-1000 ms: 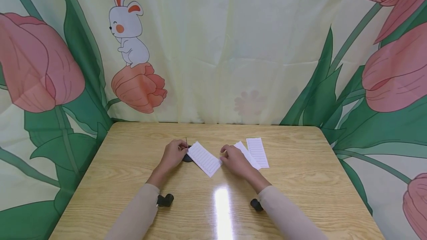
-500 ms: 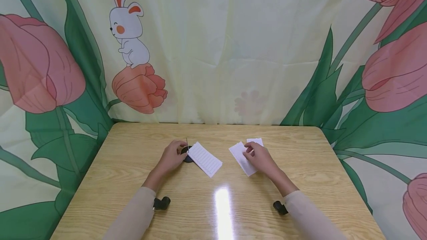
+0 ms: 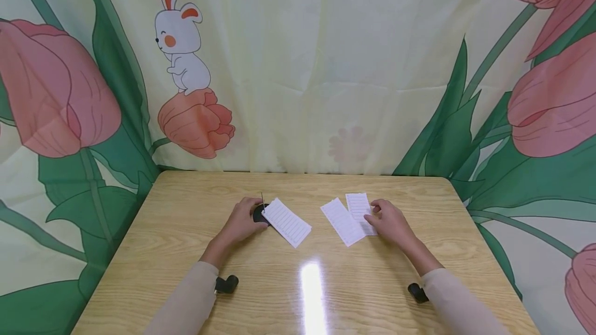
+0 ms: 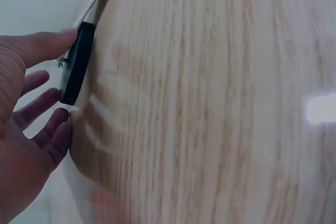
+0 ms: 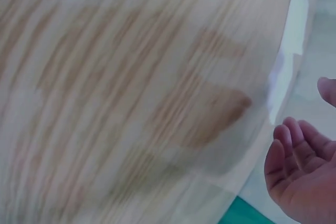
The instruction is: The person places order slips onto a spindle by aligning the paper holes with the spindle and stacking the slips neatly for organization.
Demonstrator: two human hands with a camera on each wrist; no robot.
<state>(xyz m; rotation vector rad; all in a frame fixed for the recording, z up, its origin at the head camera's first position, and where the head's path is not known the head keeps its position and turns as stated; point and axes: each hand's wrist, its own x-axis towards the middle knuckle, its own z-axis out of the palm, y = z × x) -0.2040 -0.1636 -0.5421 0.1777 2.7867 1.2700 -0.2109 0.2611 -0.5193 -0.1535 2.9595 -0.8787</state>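
Observation:
A receipt spike with a round black base [image 3: 257, 214] and a thin upright pin stands at the table's left middle. Lined white paper slips [image 3: 286, 222] sit with one corner at the pin. My left hand [image 3: 242, 219] holds the base between thumb and fingers; in the left wrist view the thumb lies at the top of the base [image 4: 78, 66]. To the right, a tilted lined slip [image 3: 343, 222] overlaps another lined slip [image 3: 357, 203]. My right hand [image 3: 390, 221] is at that farther slip's right edge, thumb and loosely curved fingers apart, holding nothing.
The wooden table [image 3: 195, 190] reaches back to a curtain [image 3: 288, 66] printed with tulips and a rabbit. A bright glare strip [image 3: 312, 293] crosses the front middle. Black wrist cameras [image 3: 226, 284] hang from both sleeves.
My right hand has moved right, from the spiked slips across the tilted slip to the far slip. The tilted slip has shifted left. My left thumb has slid toward the base's near side.

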